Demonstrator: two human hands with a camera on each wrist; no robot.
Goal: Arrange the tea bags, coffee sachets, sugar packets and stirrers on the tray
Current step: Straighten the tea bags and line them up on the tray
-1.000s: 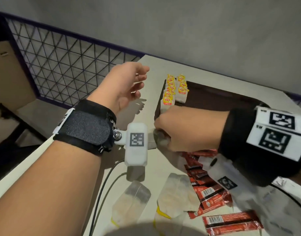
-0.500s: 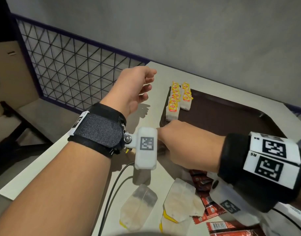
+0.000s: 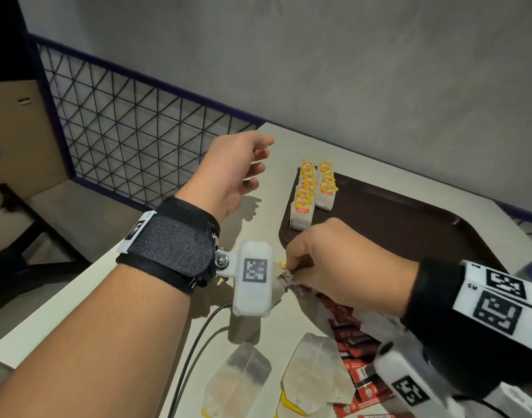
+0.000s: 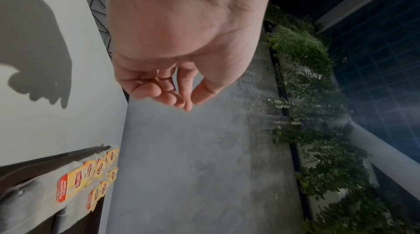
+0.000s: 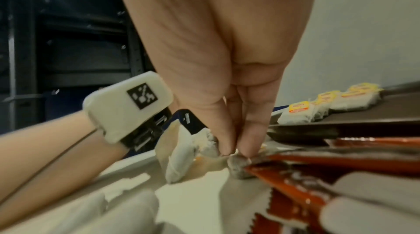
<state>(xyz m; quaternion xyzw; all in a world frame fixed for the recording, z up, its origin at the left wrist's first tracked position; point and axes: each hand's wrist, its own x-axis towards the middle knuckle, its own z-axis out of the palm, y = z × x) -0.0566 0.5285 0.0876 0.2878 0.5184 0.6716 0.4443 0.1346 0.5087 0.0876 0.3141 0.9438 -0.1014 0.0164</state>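
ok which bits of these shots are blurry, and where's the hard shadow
Right wrist view: the red coffee sachets up close are smeared. Head view: the right hand is slightly soft. Left wrist view: sharp, with the left hand casting a hard shadow on the table.

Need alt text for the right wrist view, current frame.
Right hand pinches a crumpled tea bag off the white table, beside red coffee sachets. Behind, a row of yellow-tagged tea bags lies on the dark tray; the other forearm's wrist camera is at left.

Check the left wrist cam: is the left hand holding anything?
No. The left hand hangs in the air with its fingers loosely curled and nothing between them, off to the side of the tea bags on the tray.
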